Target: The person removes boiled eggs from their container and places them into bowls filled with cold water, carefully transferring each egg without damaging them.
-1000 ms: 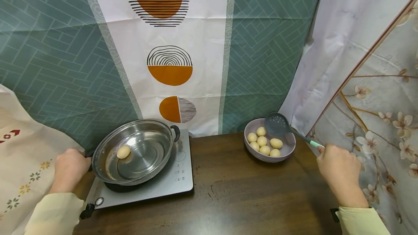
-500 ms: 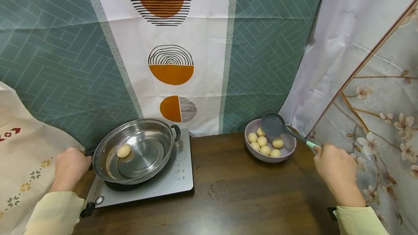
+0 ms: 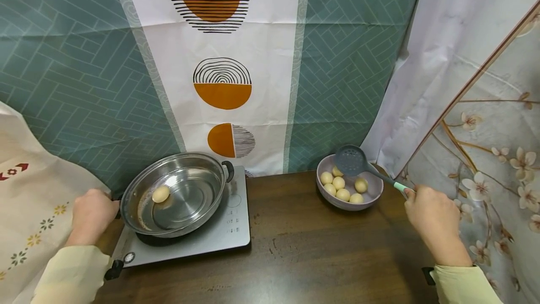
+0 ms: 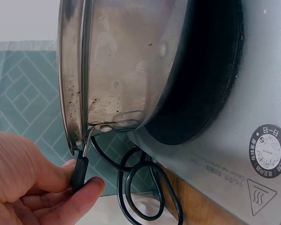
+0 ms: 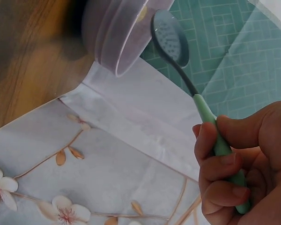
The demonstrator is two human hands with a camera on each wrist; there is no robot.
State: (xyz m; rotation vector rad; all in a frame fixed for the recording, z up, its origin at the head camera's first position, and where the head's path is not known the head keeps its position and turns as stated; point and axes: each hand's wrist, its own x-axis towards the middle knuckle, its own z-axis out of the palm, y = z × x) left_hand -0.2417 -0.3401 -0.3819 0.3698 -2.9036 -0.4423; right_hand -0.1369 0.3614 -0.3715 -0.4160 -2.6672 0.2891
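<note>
My left hand [image 3: 93, 215] pinches the black side handle [image 4: 79, 172] of a steel pot [image 3: 185, 229] between thumb and fingers. Inside the pot lies one pale yellow, egg-like ball [image 3: 161, 194]. At the right, my right hand [image 3: 433, 222] grips the mint-green handle of a skimmer [image 5: 207, 112], its fingers wrapped round it. The skimmer's dark perforated head is over the back of a mauve bowl [image 3: 373, 198], with no ball visible on it. Several similar balls [image 3: 338, 182] lie in the bowl, one partly hidden behind the skimmer head.
The pot stands on a silver induction cooker [image 3: 232, 236] on the dark wooden table [image 3: 295, 247]. A black cable [image 4: 126, 187] loops beside the cooker. Patterned curtains [image 3: 337, 83] hang close behind the pot and bowl, and a floral cloth [image 3: 498, 191] borders the right side.
The skimmer head has shifted slightly left over the bowl. The rightmost ball in the bowl has turned and edged a little right. My left hand stays on the pot handle.
</note>
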